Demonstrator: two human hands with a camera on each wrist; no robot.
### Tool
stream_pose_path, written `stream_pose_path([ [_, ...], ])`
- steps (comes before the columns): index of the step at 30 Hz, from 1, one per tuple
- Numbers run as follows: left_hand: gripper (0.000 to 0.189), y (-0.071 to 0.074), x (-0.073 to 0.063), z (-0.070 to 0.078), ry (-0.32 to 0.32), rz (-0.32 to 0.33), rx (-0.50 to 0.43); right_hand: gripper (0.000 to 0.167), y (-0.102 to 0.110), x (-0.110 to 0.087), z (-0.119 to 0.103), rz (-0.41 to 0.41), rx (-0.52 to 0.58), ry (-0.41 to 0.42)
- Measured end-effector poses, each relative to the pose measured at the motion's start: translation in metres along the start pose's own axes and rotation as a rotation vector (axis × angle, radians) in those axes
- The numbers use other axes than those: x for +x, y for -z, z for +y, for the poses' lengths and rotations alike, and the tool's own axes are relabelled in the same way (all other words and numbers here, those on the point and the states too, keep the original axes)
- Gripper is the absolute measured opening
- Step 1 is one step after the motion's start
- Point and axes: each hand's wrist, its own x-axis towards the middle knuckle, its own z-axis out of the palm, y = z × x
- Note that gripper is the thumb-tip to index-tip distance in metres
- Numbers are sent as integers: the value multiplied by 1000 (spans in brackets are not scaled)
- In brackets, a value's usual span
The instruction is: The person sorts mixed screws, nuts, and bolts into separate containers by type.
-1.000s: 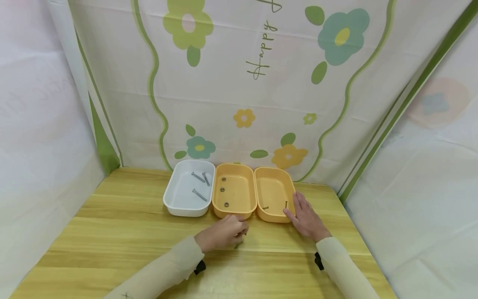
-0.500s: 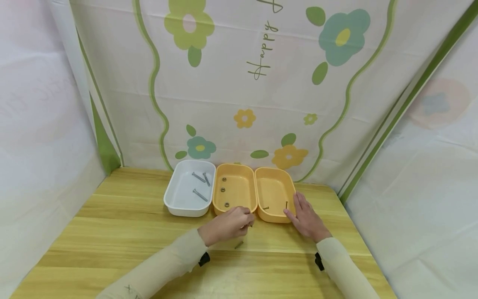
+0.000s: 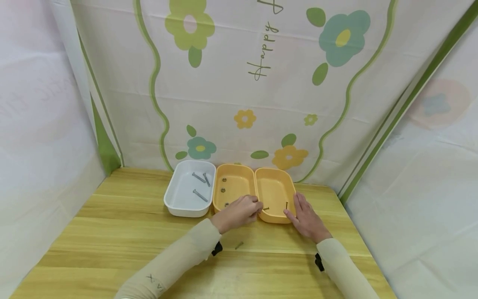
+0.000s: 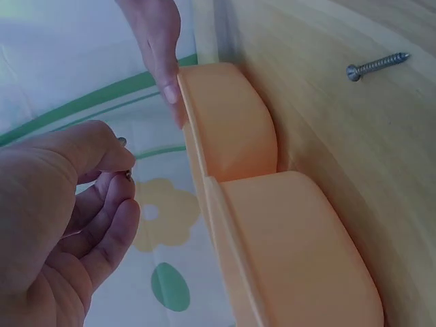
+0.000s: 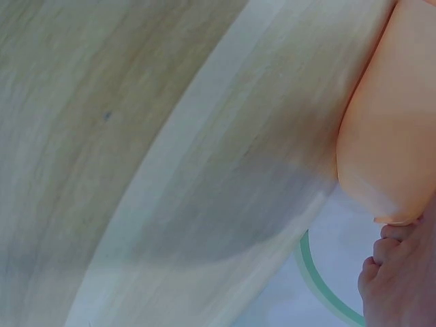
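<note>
My left hand (image 3: 240, 211) pinches a small screw (image 4: 128, 175) between thumb and index finger, over the wall between the two yellow trays; only its ends show in the left wrist view. The right yellow tray (image 3: 272, 171) holds two small screws (image 3: 286, 205). My right hand (image 3: 308, 220) grips that tray at its near right corner, thumb over the rim and fingers along the outer side. Another screw (image 4: 376, 66) lies on the table in front of the trays. The middle yellow tray (image 3: 234, 167) has nuts (image 3: 223, 190) along its left side, one partly hidden by my left hand.
A white tray (image 3: 172, 203) with three long bolts (image 3: 200, 195) stands at the left of the touching row. Behind the trays, a flowered cloth (image 3: 224, 91) hangs at the back of the wooden table (image 3: 123, 232). Cloth also hangs on both sides.
My left hand has lifted a screw off the table and moved forward and right to the edge of the right yellow tray. My right hand has stayed in place.
</note>
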Motion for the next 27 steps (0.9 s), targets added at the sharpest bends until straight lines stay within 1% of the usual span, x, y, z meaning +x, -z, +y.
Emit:
stream_pose_path([
  [3, 9, -6, 5, -2, 12, 12, 10, 88, 1, -1, 0, -2, 1, -2],
  [11, 5, -19, 22, -6, 55, 0, 6, 88, 1, -1, 1, 20, -7, 11],
  [19, 8, -31, 37, -7, 59, -3, 12, 88, 0, -1, 1, 18, -19, 6],
  [21, 10, -33, 40, -6, 65, -2, 24, 88, 0, -1, 1, 17, -14, 3],
  [23, 13, -36, 42, -5, 78, 2, 61, 88, 1, -1, 0, 16, -8, 1],
  [25, 17, -39, 43, -3, 95, -2, 103, 89, 0, -1, 0, 12, -7, -1],
  [27, 26, -41, 42, -2, 117, -13, 140, 89, 0, -1, -1, 6, -7, -2],
])
